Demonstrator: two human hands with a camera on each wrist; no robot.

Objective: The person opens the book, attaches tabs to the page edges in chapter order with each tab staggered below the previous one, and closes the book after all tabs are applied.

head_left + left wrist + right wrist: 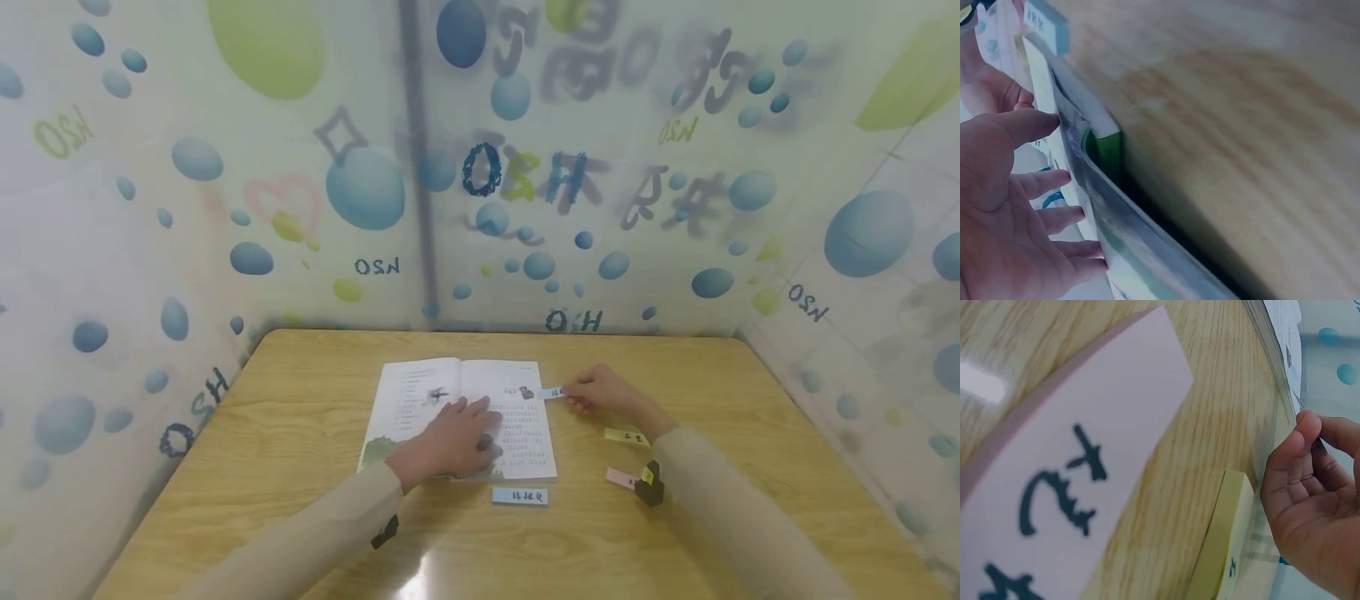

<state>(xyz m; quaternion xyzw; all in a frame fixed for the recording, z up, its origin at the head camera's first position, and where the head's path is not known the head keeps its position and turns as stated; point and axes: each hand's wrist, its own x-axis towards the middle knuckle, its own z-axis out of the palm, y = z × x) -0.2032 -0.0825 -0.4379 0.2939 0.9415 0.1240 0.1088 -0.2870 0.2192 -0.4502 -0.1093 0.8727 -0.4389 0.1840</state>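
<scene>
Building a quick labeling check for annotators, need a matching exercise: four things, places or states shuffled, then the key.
Things
1. Left hand
2. Yellow pad
3. Right hand
4. Blue pad

Places or states
A. Pinching a blue strip at the right edge of the open book
B. On the table, just in front of the book's near edge
C. Resting on the book
D. On the table to the right of the book, farther from the wearer than the pink pad

Pairs: 1-C, 2-D, 3-A, 4-B
</scene>
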